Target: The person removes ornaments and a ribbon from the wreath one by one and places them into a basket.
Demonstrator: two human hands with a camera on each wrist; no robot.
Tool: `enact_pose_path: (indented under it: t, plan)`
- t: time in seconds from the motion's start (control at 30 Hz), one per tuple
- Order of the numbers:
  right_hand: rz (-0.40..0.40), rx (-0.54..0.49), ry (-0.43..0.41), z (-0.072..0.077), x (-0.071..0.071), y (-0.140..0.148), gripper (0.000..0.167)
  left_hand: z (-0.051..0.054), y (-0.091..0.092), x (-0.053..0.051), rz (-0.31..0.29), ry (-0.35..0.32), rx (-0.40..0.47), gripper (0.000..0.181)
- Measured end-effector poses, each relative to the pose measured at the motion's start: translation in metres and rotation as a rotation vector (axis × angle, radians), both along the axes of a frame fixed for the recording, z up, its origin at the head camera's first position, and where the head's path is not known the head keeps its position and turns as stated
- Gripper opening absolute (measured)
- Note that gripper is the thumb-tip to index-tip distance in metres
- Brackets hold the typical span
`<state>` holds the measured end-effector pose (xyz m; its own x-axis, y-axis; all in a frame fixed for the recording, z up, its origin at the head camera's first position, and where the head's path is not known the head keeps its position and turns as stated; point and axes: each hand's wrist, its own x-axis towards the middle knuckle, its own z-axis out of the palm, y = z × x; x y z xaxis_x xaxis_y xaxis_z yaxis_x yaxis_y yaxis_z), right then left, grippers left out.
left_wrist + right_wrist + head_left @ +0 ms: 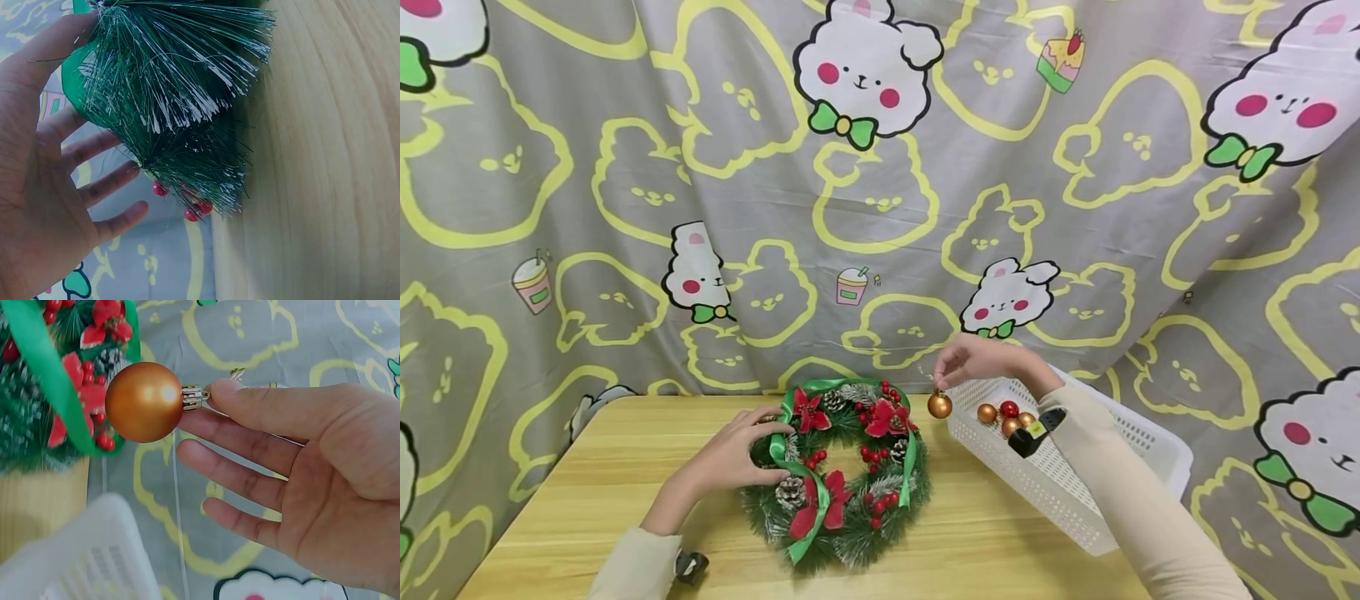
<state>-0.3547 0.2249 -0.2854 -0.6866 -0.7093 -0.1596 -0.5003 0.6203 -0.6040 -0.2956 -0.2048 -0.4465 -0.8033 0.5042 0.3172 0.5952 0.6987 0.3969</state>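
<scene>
A green Christmas wreath [880, 487] with red flowers, berries, pine cones and green ribbon lies on the table. My left hand [741, 450] grips its left side, thumb and fingers spread over the ribbon and greenery. In the left wrist view, the fingertips [128, 172] meet the wreath's snowy-tipped needles [181, 94]. My right hand [985, 360] pinches a gold Christmas ball [145, 402] by the loop above its silvery cap [192, 397], between thumb and index finger. The ball hangs right of the wreath, near the basket's far left corner. The other right fingers are extended.
A white perforated plastic basket [1037, 492] stands right of the wreath under my right forearm. Inside it lie several gold balls [987, 413] and a red ball [1009, 409]. The wooden table [625, 467] ends at a patterned grey curtain [760, 200].
</scene>
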Motion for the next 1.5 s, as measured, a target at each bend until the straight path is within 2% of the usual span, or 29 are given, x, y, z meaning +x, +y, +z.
enact_pose_path:
  t: [0.27, 0.5, 0.7, 1.1, 1.4, 1.5]
  plan:
    - [-0.063, 0.012, 0.025, 0.000, 0.005, 0.042, 0.007, 0.002, 0.000, 0.001, 0.006, -0.008, -0.006, 0.061]
    - [-0.148, 0.004, -0.001, 0.002, 0.012, 0.072, 0.008, -0.001, -0.001, -0.001, 0.001, 0.011, -0.018, 0.061]
    - [-0.184, -0.007, -0.041, -0.003, 0.014, 0.092, 0.010, -0.001, 0.000, -0.001, 0.003, 0.000, -0.010, 0.061]
    - [-0.257, 0.016, -0.019, -0.021, 0.012, 0.121, 0.012, -0.003, 0.000, -0.001, 0.007, -0.005, -0.005, 0.060]
    - [-0.363, 0.013, 0.025, -0.040, 0.005, 0.143, 0.012, -0.004, 0.000, -0.002, 0.008, -0.008, -0.009, 0.062]
    - [-0.399, 0.014, 0.039, -0.050, 0.002, 0.151, 0.013, -0.005, 0.000, -0.003, 0.013, -0.030, -0.010, 0.062]
